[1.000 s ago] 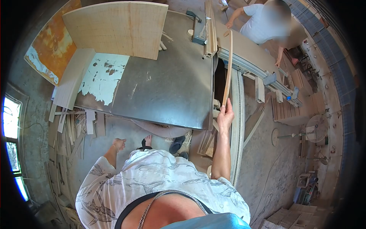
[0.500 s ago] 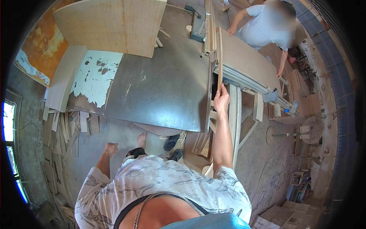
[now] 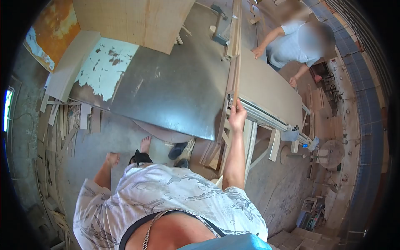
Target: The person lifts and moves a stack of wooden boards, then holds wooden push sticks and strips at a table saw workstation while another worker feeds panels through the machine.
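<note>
My right hand (image 3: 237, 118) is closed on the near end of a thin wooden strip (image 3: 236, 83). The strip runs away from me along the seam between the dark metal table (image 3: 171, 91) and a large brown board (image 3: 268, 85). That board lies over an aluminium rail (image 3: 266, 115) to the right of the strip. My left hand (image 3: 112, 159) hangs low at my side over the floor, fingers curled in, with nothing visible in it.
A co-worker (image 3: 287, 50) stands across the board, both hands at its far edge. A pale plywood panel (image 3: 129, 18) and a peeling white sheet (image 3: 106, 66) rest on the table's left. Wood scraps (image 3: 62, 125) lie below it. A fan (image 3: 331, 154) stands at right.
The strip has come nearer to me and now lies closer along the table seam. My right hand has moved slightly left and down with it. The co-worker's hands have shifted along the board.
</note>
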A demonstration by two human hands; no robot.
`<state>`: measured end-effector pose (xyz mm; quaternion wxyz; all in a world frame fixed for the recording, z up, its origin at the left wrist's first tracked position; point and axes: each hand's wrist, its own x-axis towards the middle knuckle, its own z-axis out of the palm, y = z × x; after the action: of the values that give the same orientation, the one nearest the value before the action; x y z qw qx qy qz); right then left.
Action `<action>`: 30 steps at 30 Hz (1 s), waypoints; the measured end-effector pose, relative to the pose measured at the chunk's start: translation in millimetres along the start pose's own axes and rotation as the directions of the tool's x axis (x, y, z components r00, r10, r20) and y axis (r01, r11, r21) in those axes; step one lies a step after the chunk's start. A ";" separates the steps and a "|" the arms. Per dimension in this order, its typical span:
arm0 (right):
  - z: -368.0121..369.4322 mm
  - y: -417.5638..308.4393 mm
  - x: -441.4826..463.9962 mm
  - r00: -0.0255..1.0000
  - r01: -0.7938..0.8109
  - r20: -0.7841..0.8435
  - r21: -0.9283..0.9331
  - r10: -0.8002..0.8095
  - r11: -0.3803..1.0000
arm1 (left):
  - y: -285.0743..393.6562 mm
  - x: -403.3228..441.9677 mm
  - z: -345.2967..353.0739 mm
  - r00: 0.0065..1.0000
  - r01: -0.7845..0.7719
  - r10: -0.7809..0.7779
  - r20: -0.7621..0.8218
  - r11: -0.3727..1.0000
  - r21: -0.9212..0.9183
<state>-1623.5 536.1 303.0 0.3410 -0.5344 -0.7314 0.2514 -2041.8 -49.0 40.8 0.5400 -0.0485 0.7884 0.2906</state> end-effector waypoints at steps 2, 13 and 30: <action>-15.8 -26.3 -43.2 0.998 -0.057 0.029 -0.033 0.058 0.998 | 19.8 10.5 20.8 0.996 -0.084 0.064 0.067 0.933 0.350; -49.9 -90.9 -166.3 0.985 -0.171 -0.023 -0.061 0.170 0.983 | 241.2 -175.2 284.9 0.552 -0.259 0.241 0.798 0.960 -0.111; -133.0 -110.1 -368.6 0.987 -0.126 -0.098 0.018 0.127 0.992 | 190.7 -300.6 393.3 0.603 -0.252 0.345 0.719 0.938 -0.238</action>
<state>-1516.3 151.9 384.2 0.3633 -0.5895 -0.6768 0.2500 -1668.6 238.0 285.0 0.7568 0.1781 0.4733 0.4142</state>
